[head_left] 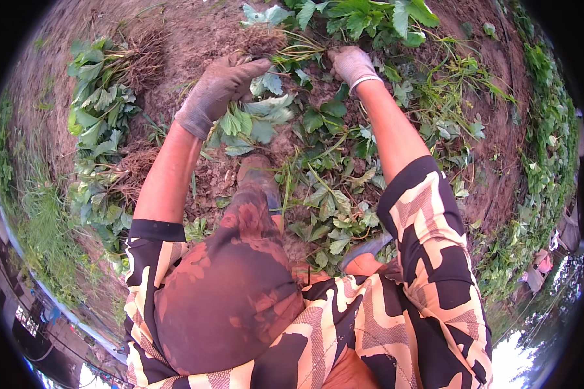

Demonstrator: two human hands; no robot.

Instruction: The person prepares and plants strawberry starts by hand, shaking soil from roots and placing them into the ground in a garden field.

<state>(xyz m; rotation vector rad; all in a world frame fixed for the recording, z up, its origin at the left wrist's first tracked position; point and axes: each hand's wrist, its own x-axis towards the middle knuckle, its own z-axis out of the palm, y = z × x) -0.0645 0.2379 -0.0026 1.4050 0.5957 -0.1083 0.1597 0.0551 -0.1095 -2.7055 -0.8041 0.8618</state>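
My left hand point(220, 92), in a soiled work glove, is closed around a bunch of uprooted leafy plants point(255, 121). Their lobed green leaves hang below the fist, and a tangle of brown fibrous roots point(263, 41) shows just above it. My right hand point(353, 65), also gloved, has its fingers curled at the base of thin stems point(304, 48). Broad toothed leaves point(360, 19) spread just beyond that hand. The right fingertips are partly hidden, so their exact hold on the stems is hard to see.
Bundles of uprooted plants point(100, 97) lie on the soil at the left, roots towards the middle. Low leafy growth point(331, 204) covers the ground between my legs. A shoe point(365, 250) rests among the leaves. A dense green row point(545, 160) runs along the right.
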